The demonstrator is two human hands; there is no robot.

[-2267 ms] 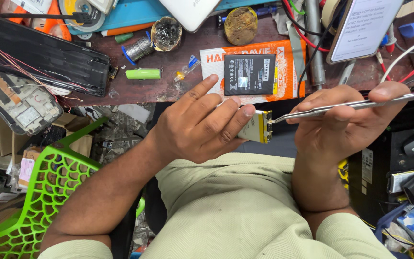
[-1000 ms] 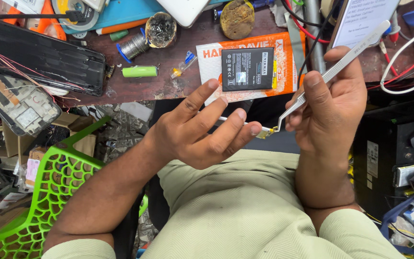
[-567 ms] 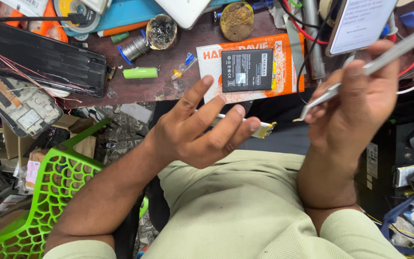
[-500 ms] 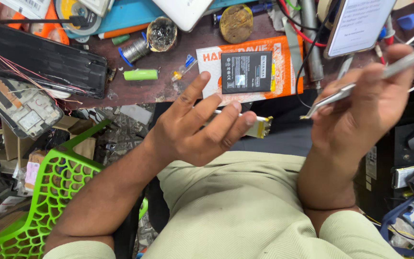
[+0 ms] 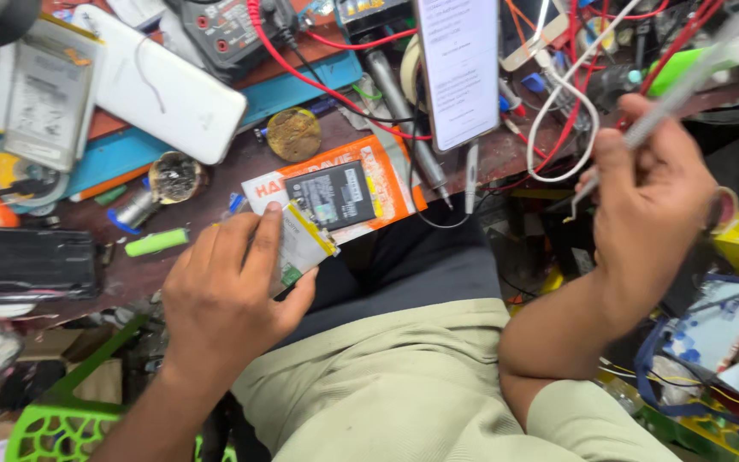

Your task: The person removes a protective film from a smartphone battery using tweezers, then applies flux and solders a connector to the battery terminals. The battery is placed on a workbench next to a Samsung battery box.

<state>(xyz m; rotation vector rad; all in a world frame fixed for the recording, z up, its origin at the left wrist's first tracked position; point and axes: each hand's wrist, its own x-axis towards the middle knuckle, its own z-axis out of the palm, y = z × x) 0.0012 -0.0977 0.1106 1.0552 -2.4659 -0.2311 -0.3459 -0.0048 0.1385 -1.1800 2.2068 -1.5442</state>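
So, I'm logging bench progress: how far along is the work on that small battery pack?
Done: the silvery battery pack is loose, outside any phone, in the left hand grip. In hand: the right hand holds a slim metal tool, apart from the pack. Left: the black battery lies unfitted on the orange packet; the white back cover lies detached.

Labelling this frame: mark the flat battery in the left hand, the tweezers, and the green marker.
flat battery [image 5: 303,242], head view, middle of its silver face.
tweezers [image 5: 656,120], head view, shaft above the right hand's fingers.
green marker [image 5: 156,242], head view, mid-barrel.
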